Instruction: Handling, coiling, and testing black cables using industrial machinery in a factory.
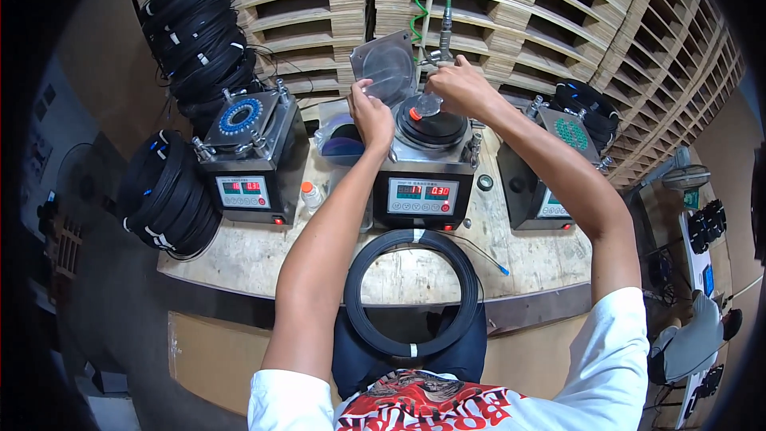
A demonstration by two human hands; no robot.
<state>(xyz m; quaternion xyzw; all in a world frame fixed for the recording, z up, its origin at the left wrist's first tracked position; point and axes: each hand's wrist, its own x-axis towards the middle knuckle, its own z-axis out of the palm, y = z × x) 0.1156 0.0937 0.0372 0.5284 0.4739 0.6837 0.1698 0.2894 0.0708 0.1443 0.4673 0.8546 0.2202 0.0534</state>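
Note:
My left hand (373,118) is closed on the lower left edge of a square grey plate (384,64), which it holds tilted up behind the middle machine. In my right hand (464,86) is a small clear bottle (431,102) with an orange cap, tipped so the cap points down and left. Just below the cap lies the round black pad (432,132) on top of the middle polishing machine (420,198). My right hand's fingertips are partly hidden behind the hand itself. A coil of black cable (357,291) rests across the table's front edge and my lap.
A left machine (249,187) carries a plate ringed with blue pieces; a right machine (523,191) carries one with green pieces. Another orange-capped bottle (309,195) stands on the wooden table (527,263). Cable coils (163,199) pile up at left. Wooden pallets (511,8) stand behind.

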